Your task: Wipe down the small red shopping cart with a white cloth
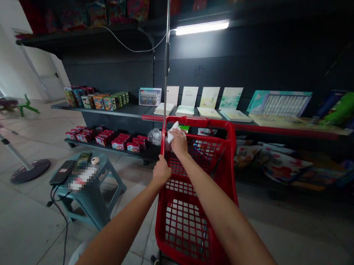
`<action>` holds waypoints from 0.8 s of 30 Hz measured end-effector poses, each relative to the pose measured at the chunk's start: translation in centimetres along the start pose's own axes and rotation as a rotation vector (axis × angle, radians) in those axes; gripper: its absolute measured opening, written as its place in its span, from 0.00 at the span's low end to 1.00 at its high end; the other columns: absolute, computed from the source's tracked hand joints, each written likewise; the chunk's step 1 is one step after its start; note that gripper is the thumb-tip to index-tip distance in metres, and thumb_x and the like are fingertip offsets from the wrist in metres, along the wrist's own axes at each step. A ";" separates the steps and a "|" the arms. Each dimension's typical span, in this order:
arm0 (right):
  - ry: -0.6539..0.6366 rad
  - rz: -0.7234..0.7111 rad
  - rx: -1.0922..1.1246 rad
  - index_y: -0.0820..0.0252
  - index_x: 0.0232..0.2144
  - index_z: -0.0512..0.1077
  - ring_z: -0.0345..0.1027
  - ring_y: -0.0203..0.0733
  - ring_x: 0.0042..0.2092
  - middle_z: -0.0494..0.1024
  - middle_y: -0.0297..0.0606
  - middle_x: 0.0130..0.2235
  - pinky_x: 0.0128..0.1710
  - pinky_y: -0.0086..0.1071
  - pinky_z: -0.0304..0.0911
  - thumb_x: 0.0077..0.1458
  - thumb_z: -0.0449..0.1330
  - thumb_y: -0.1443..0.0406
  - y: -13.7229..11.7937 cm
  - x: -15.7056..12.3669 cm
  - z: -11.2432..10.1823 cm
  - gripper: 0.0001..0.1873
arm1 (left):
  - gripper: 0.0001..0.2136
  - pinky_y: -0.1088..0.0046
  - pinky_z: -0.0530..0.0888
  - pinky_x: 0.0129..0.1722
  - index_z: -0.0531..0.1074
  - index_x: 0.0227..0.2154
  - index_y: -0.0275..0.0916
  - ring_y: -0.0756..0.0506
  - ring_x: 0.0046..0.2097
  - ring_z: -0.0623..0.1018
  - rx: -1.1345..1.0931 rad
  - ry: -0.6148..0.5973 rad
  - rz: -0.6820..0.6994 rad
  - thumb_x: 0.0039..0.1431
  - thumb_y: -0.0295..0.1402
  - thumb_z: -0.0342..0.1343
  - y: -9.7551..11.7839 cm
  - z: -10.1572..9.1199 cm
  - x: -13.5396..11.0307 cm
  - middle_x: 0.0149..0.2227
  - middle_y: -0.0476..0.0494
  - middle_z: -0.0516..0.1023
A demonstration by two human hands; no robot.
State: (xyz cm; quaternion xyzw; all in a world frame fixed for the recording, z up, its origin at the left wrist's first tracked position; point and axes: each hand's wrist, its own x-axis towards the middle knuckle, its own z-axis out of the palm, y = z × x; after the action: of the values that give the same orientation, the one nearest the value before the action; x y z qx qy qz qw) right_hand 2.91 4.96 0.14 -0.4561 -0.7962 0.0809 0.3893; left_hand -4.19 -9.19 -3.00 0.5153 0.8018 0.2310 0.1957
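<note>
A red plastic shopping cart (225,154) stands in front of me, its mesh basket facing the shelves. My left hand (161,171) is closed around the cart's left rim. My right hand (178,142) is further up the same rim, closed on a white cloth (172,131) pressed against the upper left corner of the cart. A thin metal pole (165,55) rises from that corner toward the ceiling.
Dark shelves (116,110) with boxed goods, books (209,112) and art sets run along the wall behind the cart. A teal plastic stool (107,192) with a phone and small items stands at the left, a cable trailing from it. A fan base (30,170) sits further left.
</note>
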 end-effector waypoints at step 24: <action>0.387 0.257 -0.051 0.60 0.46 0.74 0.61 0.50 0.53 0.69 0.47 0.51 0.57 0.41 0.60 0.51 0.51 0.74 11.5 -6.1 -5.4 0.22 | 0.18 0.60 0.75 0.49 0.59 0.53 0.38 0.34 0.52 0.80 -0.039 0.002 -0.017 0.60 0.25 0.49 0.5 0.4 -0.1 0.51 0.29 0.79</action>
State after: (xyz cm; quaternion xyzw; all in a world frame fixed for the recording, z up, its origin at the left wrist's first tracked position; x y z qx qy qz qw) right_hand 16.03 5.49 -5.11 -0.5702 -0.6441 0.0209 0.5095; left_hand -3.58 -9.02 -3.10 0.5043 0.8016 0.2456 0.2069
